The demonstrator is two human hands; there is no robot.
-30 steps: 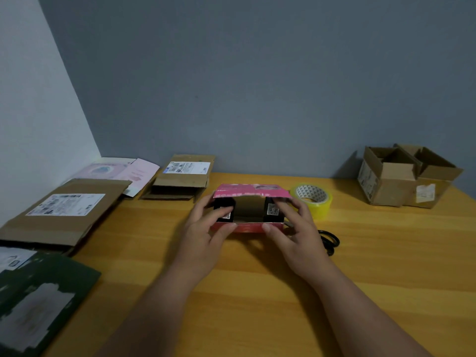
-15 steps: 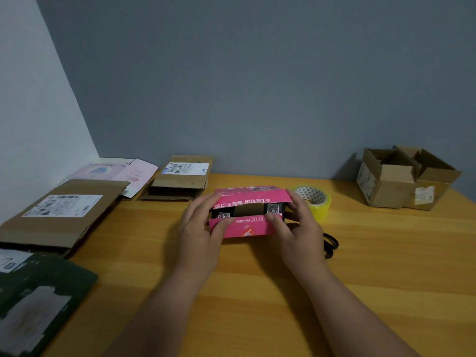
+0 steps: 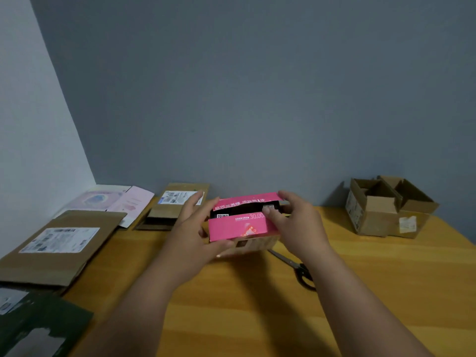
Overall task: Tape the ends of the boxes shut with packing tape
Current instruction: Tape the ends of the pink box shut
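Fingers of both the left hand and right hand grip the pink-flapped cardboard box (flaps ajar) above the wooden counter.

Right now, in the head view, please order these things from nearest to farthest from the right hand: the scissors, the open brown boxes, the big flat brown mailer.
From the right hand:
1. scissors, on the table just below and in front of that hand.
2. open brown boxes, at the far right near the wall.
3. big flat brown mailer, far across on the left side.
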